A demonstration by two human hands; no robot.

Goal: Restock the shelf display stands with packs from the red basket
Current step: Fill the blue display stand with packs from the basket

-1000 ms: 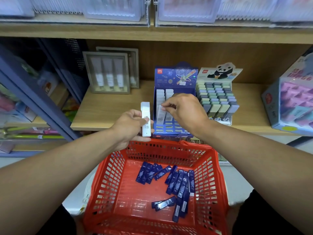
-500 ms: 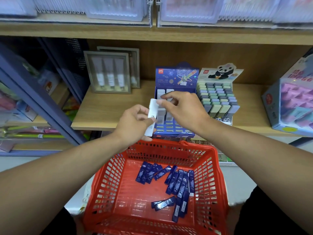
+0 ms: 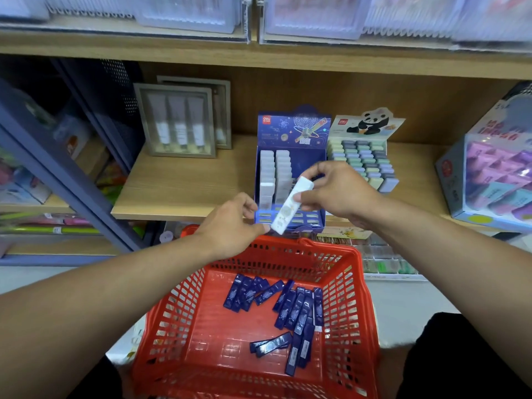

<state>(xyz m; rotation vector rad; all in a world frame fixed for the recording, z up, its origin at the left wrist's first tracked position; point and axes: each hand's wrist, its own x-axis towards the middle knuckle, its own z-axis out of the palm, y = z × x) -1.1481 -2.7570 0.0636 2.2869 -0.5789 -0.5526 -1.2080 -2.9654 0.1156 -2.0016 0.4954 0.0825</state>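
A white pack (image 3: 290,208) hangs tilted in front of the blue display stand (image 3: 291,128). My right hand (image 3: 339,191) pinches its upper end between thumb and fingers. My left hand (image 3: 230,226) is just left of the pack's lower end with fingers loosely curled; its thumb tip is at that end, and I cannot tell whether it touches. The stand holds two columns of white packs (image 3: 274,174) on its left side. Below my hands, the red basket (image 3: 363,295) holds several dark blue packs (image 3: 293,311).
A panda-topped stand (image 3: 365,159) of pastel packs is right of the blue stand. A framed tube set (image 3: 177,122) stands at the left of the wooden shelf (image 3: 184,188), and a large pastel box (image 3: 489,174) at the right. Another shelf runs overhead.
The white pack passed from my left hand's grip to my right hand's pinch and tilted to the right. My right hand came off the stand's white packs and moved right.
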